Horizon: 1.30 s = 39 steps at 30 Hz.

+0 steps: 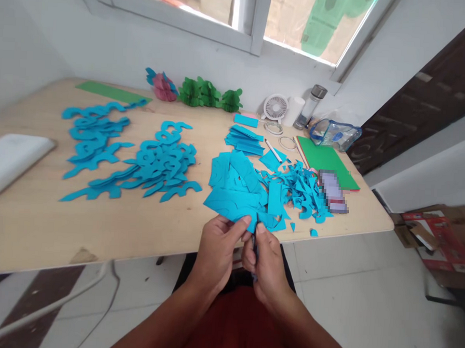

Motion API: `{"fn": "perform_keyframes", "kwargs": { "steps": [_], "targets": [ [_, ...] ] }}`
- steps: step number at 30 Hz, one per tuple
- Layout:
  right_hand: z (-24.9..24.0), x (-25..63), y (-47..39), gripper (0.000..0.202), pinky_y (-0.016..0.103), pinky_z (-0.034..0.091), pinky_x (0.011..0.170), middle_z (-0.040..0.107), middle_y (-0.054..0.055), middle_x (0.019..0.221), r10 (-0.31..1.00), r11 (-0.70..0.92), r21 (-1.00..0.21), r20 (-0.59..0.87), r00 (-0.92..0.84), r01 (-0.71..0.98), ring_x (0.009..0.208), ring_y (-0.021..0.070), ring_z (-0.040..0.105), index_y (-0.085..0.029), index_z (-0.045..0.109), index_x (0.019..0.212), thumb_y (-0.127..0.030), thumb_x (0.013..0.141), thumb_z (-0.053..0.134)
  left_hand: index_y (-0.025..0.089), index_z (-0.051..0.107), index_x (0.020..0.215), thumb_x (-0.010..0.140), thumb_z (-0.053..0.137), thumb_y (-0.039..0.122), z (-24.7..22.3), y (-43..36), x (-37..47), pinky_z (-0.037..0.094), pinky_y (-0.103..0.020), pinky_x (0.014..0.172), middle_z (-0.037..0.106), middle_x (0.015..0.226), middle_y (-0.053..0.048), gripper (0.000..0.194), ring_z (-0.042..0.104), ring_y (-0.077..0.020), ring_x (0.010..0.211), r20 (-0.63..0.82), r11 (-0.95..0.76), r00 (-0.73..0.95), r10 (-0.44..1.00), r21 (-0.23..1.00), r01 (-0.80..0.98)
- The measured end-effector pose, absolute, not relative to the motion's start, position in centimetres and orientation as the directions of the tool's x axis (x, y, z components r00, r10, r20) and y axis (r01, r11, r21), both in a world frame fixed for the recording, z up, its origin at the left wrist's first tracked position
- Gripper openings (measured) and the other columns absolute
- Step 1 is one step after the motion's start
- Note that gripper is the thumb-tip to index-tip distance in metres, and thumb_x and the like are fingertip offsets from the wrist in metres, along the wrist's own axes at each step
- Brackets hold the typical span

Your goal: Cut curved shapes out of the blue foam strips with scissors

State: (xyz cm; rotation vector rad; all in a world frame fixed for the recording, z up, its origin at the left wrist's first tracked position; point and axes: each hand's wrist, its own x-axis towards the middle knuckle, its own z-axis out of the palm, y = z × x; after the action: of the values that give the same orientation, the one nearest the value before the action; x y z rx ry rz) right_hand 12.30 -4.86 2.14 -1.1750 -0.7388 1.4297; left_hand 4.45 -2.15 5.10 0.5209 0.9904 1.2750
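Observation:
My left hand (pixel 219 248) pinches a sheet of blue paper (pixel 233 202) at its near edge, thumb on top, just above the table's front edge. Facing it, my right hand (pixel 267 261) is closed round a dark pair of scissors (pixel 256 246), mostly hidden by the fingers. The dark blades meet the sheet between my two thumbs. Faint curved lines show on the sheet. Beyond the hands lies a stack of blue paper pieces (pixel 232 171), and to its right a heap of blue scraps (pixel 300 185).
Cut-out curly blue shapes (pixel 159 162) lie in piles on the table's left half. A white device (pixel 15 160) sits at the left edge. Along the back stand green paper decorations (pixel 209 94), a small fan (pixel 275 107) and a bottle (pixel 311 108). Green sheets (pixel 326 161) lie right.

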Motion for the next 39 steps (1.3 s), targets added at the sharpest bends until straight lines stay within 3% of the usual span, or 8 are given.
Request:
{"fn": "perform_keyframes", "kwargs": {
  "steps": [4,10,29,35,39],
  "targets": [
    [2.4,12.4,-4.7,0.054,0.023,0.014,0.036,0.035,-0.007,0.036,0.956,-0.238,-0.907,-0.282,0.082,-0.348,0.032,0.0061,0.025,-0.02,0.043,0.05,-0.062,0.083,0.049,0.017,0.059,0.058,0.066,0.07,0.023,5.1,-2.2,4.3,0.042,-0.022,0.043,0.053,0.046,0.005,0.015,0.047,-0.0098,0.041,-0.318,0.277,0.007,0.948,0.815,-0.509],
    [2.5,12.7,-4.6,0.056,0.024,0.015,0.037,0.033,-0.007,0.036,0.958,-0.243,-0.916,-0.278,0.067,-0.317,0.033,0.0066,0.025,-0.02,0.042,0.049,-0.063,0.083,0.048,0.015,0.064,0.064,0.064,0.071,0.019,4.5,-2.0,4.0,0.045,-0.022,0.053,0.06,0.056,0.001,0.009,0.052,-0.0107,0.052,-0.291,0.25,-0.018,0.957,0.85,-0.463],
    [2.3,12.3,-5.1,0.045,0.022,0.013,0.036,0.036,-0.009,0.037,0.955,-0.247,-0.891,-0.29,0.06,-0.38,0.032,0.0058,0.022,-0.018,0.051,0.063,-0.058,0.084,0.052,0.016,0.061,0.061,0.064,0.072,0.022,4.8,-1.9,3.8,0.04,-0.022,0.05,0.054,0.052,0.003,0.013,0.044,-0.0092,0.048,-0.275,0.232,-0.008,0.961,0.825,-0.515],
    [2.4,12.2,-5.3,0.043,0.021,0.014,0.036,0.036,-0.01,0.037,0.95,-0.277,-0.873,-0.31,0.019,-0.401,0.032,0.0056,0.022,-0.018,0.054,0.067,-0.057,0.084,0.052,0.016,0.066,0.07,0.064,0.072,0.022,4.6,-1.7,3.5,0.047,-0.026,0.063,0.061,0.063,0.0,0.01,0.055,-0.0136,0.061,-0.273,0.231,-0.007,0.962,0.826,-0.513],
    [2.5,12.1,-5.4,0.042,0.021,0.014,0.036,0.036,-0.01,0.037,0.947,-0.29,-0.864,-0.321,0.007,-0.412,0.032,0.0053,0.021,-0.018,0.054,0.066,-0.056,0.084,0.053,0.015,0.067,0.069,0.066,0.071,0.022,4.6,-1.7,3.3,0.046,-0.024,0.062,0.063,0.062,0.0,0.009,0.054,-0.0118,0.058,-0.27,0.239,0.01,0.963,0.834,-0.497]
  ]
}}
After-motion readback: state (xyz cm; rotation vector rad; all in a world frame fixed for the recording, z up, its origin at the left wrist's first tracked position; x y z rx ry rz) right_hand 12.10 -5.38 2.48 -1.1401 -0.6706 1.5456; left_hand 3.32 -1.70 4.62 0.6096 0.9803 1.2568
